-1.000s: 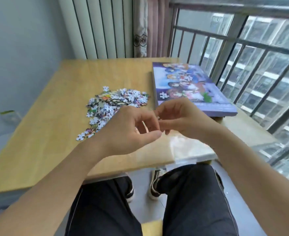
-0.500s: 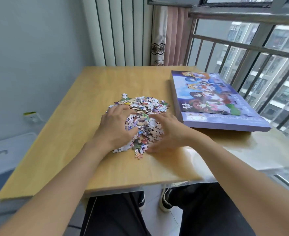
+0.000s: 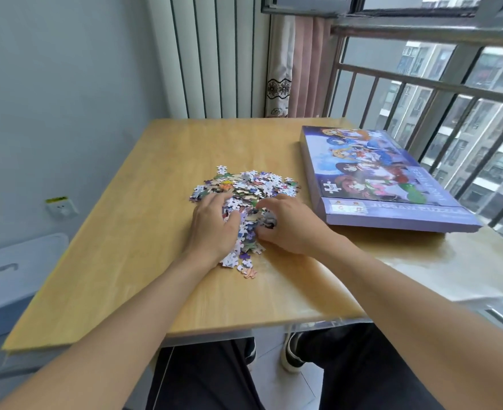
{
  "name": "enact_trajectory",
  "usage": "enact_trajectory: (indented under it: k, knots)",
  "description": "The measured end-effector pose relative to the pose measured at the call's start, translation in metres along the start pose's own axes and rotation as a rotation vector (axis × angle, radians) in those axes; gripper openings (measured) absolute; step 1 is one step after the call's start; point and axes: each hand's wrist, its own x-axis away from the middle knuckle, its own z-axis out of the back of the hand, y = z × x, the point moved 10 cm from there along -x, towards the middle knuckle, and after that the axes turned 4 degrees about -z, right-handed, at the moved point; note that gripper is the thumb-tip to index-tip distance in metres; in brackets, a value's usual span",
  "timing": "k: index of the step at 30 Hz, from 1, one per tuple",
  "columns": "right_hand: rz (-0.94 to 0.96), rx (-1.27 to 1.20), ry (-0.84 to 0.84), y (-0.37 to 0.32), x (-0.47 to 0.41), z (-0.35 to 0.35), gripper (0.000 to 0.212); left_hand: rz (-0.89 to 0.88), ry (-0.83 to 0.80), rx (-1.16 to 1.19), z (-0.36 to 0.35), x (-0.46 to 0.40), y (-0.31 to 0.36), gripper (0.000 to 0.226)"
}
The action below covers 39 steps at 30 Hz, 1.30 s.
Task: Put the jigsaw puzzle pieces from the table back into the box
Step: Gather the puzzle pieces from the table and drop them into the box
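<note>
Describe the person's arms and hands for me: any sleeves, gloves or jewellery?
Both forearms are bare as far as the view reaches, with no sleeve showing. The left hand and the right hand wear no gloves, and no ring, watch or bracelet is visible. Below the wooden table the person wears dark trousers and dark shoes with white soles.

one box (image 3: 374, 173), one table (image 3: 143, 232), two hands, one heap of puzzle pieces (image 3: 253, 187) (uncountable).
</note>
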Motion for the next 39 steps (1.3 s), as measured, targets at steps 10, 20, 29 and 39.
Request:
enact_trajectory:
  k: [10,20,29,39]
  knots:
    - [-0.370,0.036,0.060,0.025,0.031,-0.001,0.097,0.107,0.056,0.098,0.006,-0.002,-0.014,0.042]
    - [-0.292,-0.101,0.066,-0.011,0.005,0.008,0.027,0.257,0.255,0.348,0.000,-0.004,-0.017,0.034]
    - [-0.592,-0.841,-0.023,0.019,-0.001,-0.001,0.022,0.185,0.201,0.427,-0.006,-0.003,-0.019,0.033]
    - [-0.674,-0.946,-0.333,-0.006,-0.013,-0.020,0.059,0.096,0.252,0.696,0.000,-0.001,-0.016,0.037]
